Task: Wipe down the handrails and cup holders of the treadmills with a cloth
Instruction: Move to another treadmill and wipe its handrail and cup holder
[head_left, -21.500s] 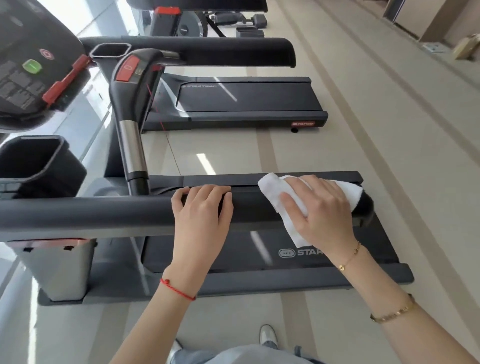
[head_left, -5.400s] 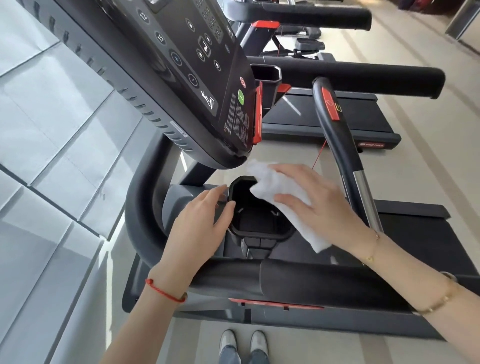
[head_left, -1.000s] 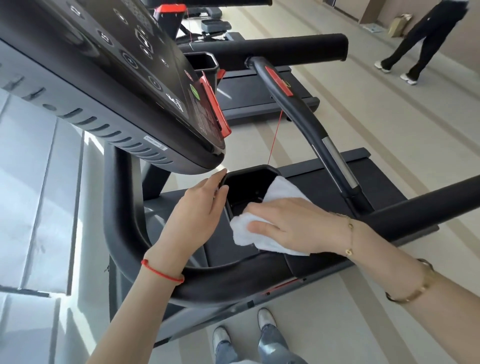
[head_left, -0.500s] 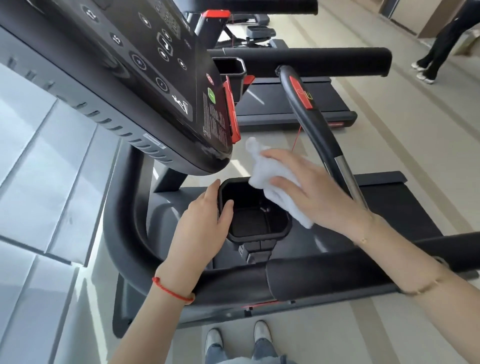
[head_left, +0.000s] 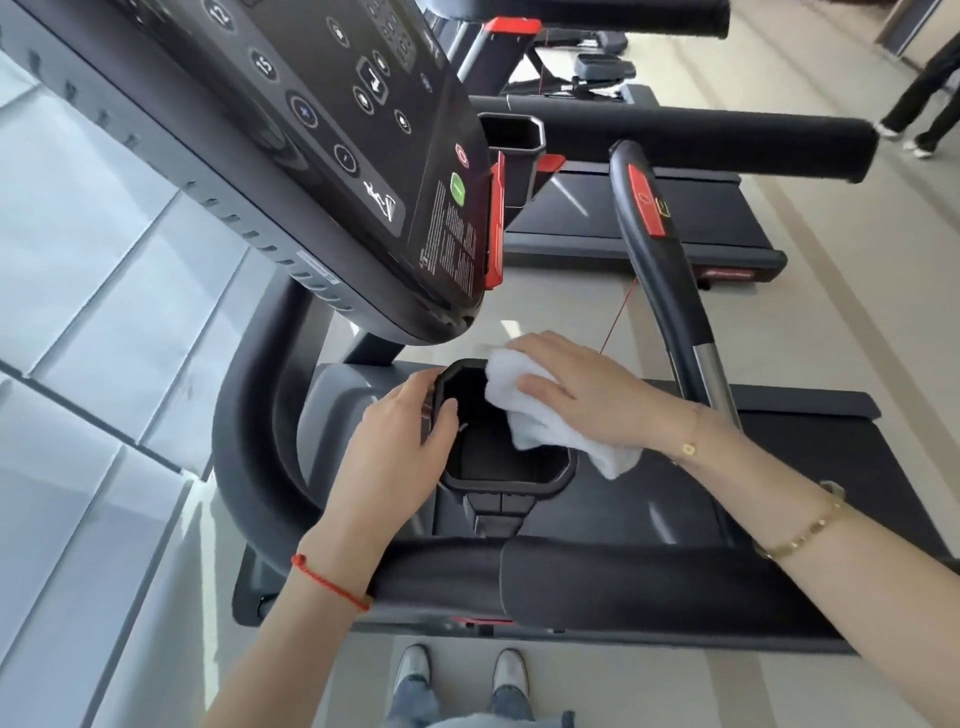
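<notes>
A black cup holder (head_left: 511, 480) sits under the treadmill console, just beyond the padded near handrail (head_left: 597, 577). My left hand (head_left: 400, 447) grips its left rim, thumb over the edge. My right hand (head_left: 582, 395) holds a white cloth (head_left: 540, 421) and presses it on the holder's far right rim, with part of the cloth hanging over the right side. The holder's inside is dark and its floor is partly hidden by the cloth.
The tilted console (head_left: 363, 145) overhangs the holder closely. A curved grip bar with a red button (head_left: 670, 291) rises at the right. The neighbouring treadmill's handrail (head_left: 701, 137) and cup holder (head_left: 511, 135) lie beyond. A person's legs (head_left: 924, 98) are at the far right.
My right hand has come down with the cloth from above the holder onto its far right rim. My left hand has kept its hold on the left rim.
</notes>
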